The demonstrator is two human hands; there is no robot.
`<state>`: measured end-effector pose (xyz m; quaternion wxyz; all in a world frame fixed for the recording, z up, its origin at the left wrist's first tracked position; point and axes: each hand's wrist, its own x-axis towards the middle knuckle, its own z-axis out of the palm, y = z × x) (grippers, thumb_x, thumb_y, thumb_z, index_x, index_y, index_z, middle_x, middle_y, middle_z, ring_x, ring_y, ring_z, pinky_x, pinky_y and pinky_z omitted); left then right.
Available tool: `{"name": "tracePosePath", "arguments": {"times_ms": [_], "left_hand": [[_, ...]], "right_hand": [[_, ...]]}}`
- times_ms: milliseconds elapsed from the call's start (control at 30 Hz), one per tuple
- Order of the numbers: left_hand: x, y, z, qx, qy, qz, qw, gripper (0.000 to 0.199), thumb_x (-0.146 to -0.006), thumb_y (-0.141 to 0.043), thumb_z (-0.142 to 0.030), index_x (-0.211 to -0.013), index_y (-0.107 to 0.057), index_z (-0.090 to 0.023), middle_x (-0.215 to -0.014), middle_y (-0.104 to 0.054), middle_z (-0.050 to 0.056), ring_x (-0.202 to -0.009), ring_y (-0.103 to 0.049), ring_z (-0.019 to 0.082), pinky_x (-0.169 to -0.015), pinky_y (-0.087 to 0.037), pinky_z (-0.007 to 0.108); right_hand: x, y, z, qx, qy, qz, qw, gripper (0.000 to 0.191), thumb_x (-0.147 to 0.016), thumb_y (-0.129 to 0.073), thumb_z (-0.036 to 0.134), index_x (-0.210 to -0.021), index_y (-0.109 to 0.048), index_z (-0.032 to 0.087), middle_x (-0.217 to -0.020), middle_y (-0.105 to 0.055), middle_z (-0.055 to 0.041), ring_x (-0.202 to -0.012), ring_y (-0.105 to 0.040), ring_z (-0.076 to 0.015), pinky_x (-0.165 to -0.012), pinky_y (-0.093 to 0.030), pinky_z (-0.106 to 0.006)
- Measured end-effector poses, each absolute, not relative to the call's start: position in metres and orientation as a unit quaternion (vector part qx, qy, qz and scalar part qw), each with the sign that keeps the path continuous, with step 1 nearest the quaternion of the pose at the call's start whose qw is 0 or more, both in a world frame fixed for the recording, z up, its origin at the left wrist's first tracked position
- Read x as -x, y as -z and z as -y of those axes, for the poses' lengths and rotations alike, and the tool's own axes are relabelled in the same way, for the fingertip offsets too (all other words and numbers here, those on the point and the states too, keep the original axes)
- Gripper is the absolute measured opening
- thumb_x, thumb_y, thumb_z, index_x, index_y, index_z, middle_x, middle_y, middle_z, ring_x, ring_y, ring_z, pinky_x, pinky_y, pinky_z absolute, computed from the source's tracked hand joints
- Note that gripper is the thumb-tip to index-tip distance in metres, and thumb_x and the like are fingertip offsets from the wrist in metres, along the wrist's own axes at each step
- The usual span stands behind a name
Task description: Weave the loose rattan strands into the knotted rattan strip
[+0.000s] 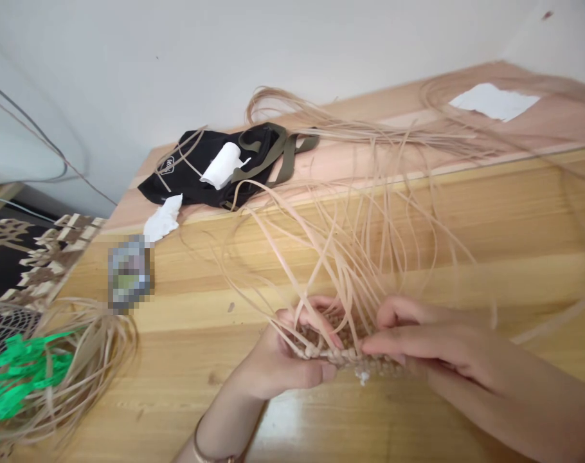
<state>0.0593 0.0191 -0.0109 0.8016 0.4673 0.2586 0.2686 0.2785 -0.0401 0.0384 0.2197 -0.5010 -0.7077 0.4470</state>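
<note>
A small woven piece (338, 355) of pale tan strands, knotted along its near edge, is held over the wooden table. Many loose strands (341, 257) fan up and away from it. My left hand (292, 354) grips its left side, thumb in front along the knotted edge and fingers behind among the strands. At the right end, my right hand (432, 347) is closed on the edge, its index fingertip by the base of a strand. Part of the weave is hidden behind my fingers. A small whitish tuft (362, 375) hangs below the edge.
On the table (177, 386), a black bag (196, 161) with olive straps carries a white paper roll (222, 165). Long strands (321, 122) lie along the back. A coiled strand bundle with green ribbon (27, 373) sits at left, near a blurred-out object (128, 273).
</note>
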Motion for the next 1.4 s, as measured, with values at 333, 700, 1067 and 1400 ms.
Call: {"name": "tracePosePath", "arguments": {"times_ms": [333, 700, 1067, 1400], "left_hand": [[-0.061, 0.01, -0.017, -0.45, -0.275, -0.286, 0.8, 0.019, -0.056, -0.077, -0.01, -0.073, -0.074, -0.018, -0.117, -0.063, 0.007, -0.112, -0.057, 0.028, -0.083, -0.048, 0.032], [-0.067, 0.011, -0.016, -0.381, -0.298, -0.305, 0.82, 0.016, -0.057, -0.081, -0.013, -0.071, -0.073, -0.017, -0.101, -0.069, 0.004, -0.094, -0.064, 0.02, -0.081, -0.049, 0.03], [-0.068, 0.009, -0.016, -0.366, -0.306, -0.303, 0.825, 0.015, -0.057, -0.081, -0.013, -0.07, -0.073, -0.017, -0.093, -0.07, 0.003, -0.095, -0.064, 0.019, -0.086, -0.047, 0.03], [-0.065, 0.014, -0.016, -0.408, -0.302, -0.315, 0.802, 0.019, -0.058, -0.084, -0.018, -0.072, -0.073, -0.017, -0.108, -0.067, 0.005, -0.097, -0.063, 0.022, -0.086, -0.047, 0.034]], "right_hand": [[-0.283, -0.036, 0.042, 0.5, -0.441, 0.719, 0.196, 0.039, -0.096, -0.04, 0.025, -0.122, -0.06, 0.047, -0.098, -0.065, 0.0007, -0.09, -0.063, -0.0189, -0.075, -0.053, -0.03], [-0.27, -0.03, 0.033, 0.514, -0.395, 0.718, 0.255, 0.03, -0.092, -0.051, 0.02, -0.105, -0.073, 0.037, -0.092, -0.075, 0.0025, -0.081, -0.069, -0.0191, -0.065, -0.053, -0.028], [-0.274, -0.026, 0.034, 0.518, -0.375, 0.727, 0.251, 0.034, -0.093, -0.047, 0.02, -0.108, -0.071, 0.037, -0.096, -0.075, 0.0035, -0.084, -0.069, -0.0191, -0.071, -0.054, -0.029], [-0.268, -0.027, 0.033, 0.497, -0.266, 0.78, 0.272, 0.02, -0.089, -0.046, 0.013, -0.097, -0.063, 0.021, -0.095, -0.061, -0.0061, -0.085, -0.059, -0.019, -0.069, -0.049, -0.032]]}}
